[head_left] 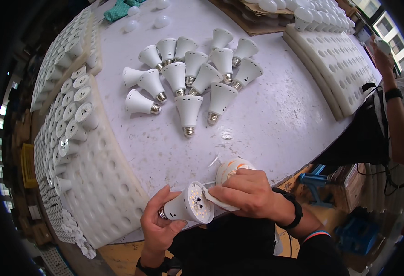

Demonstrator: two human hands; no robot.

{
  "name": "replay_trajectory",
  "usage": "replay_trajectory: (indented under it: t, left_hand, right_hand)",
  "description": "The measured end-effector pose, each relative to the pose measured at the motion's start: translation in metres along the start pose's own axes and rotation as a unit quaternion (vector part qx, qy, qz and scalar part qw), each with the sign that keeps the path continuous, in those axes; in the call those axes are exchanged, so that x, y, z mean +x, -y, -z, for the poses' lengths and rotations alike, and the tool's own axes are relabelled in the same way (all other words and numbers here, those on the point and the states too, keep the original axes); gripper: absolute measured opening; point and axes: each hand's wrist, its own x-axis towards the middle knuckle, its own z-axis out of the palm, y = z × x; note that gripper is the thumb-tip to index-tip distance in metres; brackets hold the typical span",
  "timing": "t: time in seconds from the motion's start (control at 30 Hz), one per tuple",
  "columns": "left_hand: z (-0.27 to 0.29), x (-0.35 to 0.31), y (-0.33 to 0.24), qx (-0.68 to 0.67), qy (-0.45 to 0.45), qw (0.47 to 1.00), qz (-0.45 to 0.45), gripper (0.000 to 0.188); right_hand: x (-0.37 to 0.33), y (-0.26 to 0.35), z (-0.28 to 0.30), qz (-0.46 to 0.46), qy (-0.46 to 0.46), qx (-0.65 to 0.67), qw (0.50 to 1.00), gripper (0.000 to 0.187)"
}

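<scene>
In front of my body, my left hand (160, 221) is closed around a white LED bulb housing (176, 209), tilted so its uncovered round face points right. Small yellowish LEDs and a dark centre show on that face. My right hand (248, 193) is closed on a white, soft-looking piece (220, 200), whose tip meets the rim of the housing. Just beyond its knuckles bulges a white rounded thing with orange marks (233, 166); whether it joins the white piece I cannot tell. Several white bulb housings (189, 112) lie on the table (156, 142) farther off.
A foam tray (98, 184) partly filled with upright housings lies at left, with more trays behind. Stacked foam trays (326, 64) stand at far right. Loose domes (162, 21) and a green cloth (119, 10) lie at the back. Another person's hand (382, 57) holds a white object at right.
</scene>
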Motion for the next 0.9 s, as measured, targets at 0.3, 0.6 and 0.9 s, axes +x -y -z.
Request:
replay_trajectory:
  t: [0.3,0.6,0.9]
  left_hand:
    - [0.017,0.007,0.014,0.148,0.085,0.97,-0.171,0.049]
    - [-0.011,0.043,0.009,-0.082,-0.073,0.994,-0.009,0.05]
    - [-0.06,0.117,0.036,-0.083,0.133,0.976,0.153,0.038]
  right_hand:
    - [0.0,0.004,0.005,-0.046,0.027,0.07,0.996,0.023]
    - [0.0,0.009,0.019,-0.149,-0.054,0.175,0.972,0.015]
    - [-0.018,0.007,0.028,-0.221,-0.131,0.199,0.946,0.028]
